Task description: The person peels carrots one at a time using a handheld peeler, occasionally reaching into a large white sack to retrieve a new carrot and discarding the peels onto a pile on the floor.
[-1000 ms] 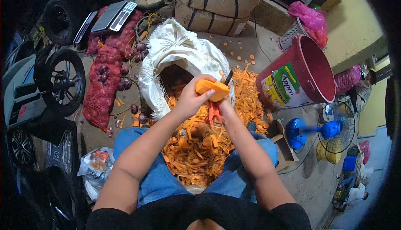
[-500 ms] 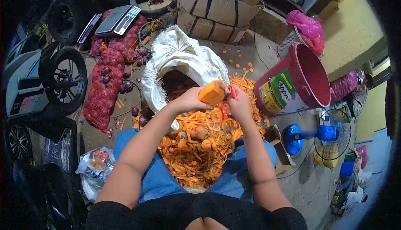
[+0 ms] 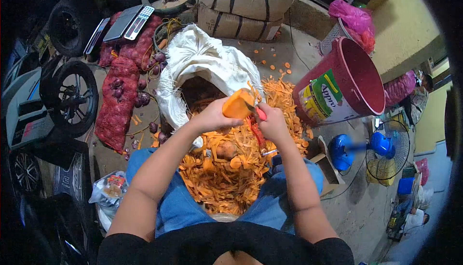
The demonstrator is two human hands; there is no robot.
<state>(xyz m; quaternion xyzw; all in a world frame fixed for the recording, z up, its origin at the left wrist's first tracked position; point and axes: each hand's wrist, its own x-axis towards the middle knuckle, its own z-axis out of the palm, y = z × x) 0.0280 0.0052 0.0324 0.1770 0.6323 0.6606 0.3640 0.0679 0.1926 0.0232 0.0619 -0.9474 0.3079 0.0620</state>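
Observation:
My left hand (image 3: 213,117) is closed round a thick, mostly peeled carrot (image 3: 235,104), its flat-cut orange sides facing up. In my right hand (image 3: 273,123) is a small knife with a red handle (image 3: 261,114). Its dark blade lies against the carrot's right side, and a thin strip of peel stands up near the top end. Below both hands, between my knees, spreads a deep heap of orange peelings (image 3: 217,188). A brownish round root (image 3: 226,150) sits among them. Just beyond the carrot, a white woven sack (image 3: 231,74) gapes open, its inside dark.
A dark red bucket (image 3: 313,79) leans at the right, near a blue fan (image 3: 342,152). To the left lie net bags of red onions (image 3: 117,106), a scale (image 3: 129,22) and a motorbike wheel (image 3: 73,94). Wrapped bales (image 3: 236,21) stand behind the sack.
The knife has swung so its blade now shows against the carrot's side. The carrot has tilted and shifted slightly left in my left hand. The view has moved slightly.

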